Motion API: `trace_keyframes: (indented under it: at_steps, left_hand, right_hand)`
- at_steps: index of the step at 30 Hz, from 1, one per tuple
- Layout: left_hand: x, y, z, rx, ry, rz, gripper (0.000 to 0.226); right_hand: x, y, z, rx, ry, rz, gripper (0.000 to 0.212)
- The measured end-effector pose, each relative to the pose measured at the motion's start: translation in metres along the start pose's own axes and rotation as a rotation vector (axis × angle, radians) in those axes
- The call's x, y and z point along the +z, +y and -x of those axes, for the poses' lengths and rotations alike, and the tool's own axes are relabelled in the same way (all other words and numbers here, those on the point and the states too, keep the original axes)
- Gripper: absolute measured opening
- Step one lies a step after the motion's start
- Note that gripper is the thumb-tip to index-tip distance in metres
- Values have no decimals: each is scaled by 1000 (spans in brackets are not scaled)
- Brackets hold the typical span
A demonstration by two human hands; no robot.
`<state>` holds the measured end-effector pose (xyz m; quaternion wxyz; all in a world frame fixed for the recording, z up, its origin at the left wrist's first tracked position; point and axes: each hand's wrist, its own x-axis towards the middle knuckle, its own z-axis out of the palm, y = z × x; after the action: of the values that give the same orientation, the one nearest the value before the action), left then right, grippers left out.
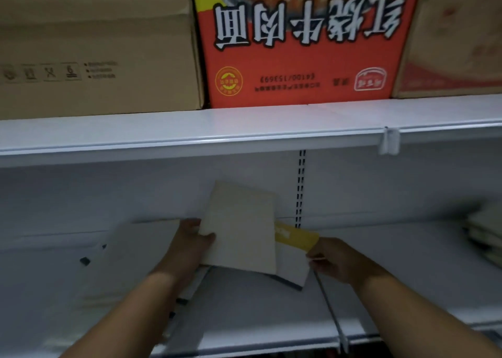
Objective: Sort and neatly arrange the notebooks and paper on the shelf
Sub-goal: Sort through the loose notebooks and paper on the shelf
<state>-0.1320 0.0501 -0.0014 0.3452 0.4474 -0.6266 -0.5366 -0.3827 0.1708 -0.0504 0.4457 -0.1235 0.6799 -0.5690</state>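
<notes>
My left hand [194, 242] grips the left edge of a cream notebook [241, 227], held tilted above the white lower shelf [380, 289]. Behind it lies a white notebook with a yellow band [294, 251], and my right hand [335, 260] pinches its right edge. White sheets of paper [130, 254] lie flat on the shelf to the left, partly under my left arm. A blurred stack of pale notebooks [486, 235] sits at the far right of the shelf.
An upper white shelf [244, 129] carries a brown carton [95, 45], a red printed carton [301, 40] and another brown carton [456, 40]. A slotted upright [300, 189] runs down the back wall. A thin divider rail [330, 311] crosses the lower shelf.
</notes>
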Motion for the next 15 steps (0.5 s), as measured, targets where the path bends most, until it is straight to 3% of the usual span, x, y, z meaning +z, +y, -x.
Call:
trace_keyframes:
  at_steps: [5, 9, 13, 15]
  left_hand:
    - [88, -26, 5, -118, -34, 75, 35]
    - [112, -55, 16, -212, 1, -75, 48]
    - [116, -58, 23, -236, -61, -219, 57]
    - [117, -52, 24, -165, -109, -342, 62]
  right_hand:
    - [-103, 19, 21, -6, 206, -74, 8]
    - [-145, 41, 38, -8, 337, -134, 23]
    - [-137, 51, 42, -110, 363, -11, 4]
    - [-127, 45, 40, -150, 437, 288, 7]
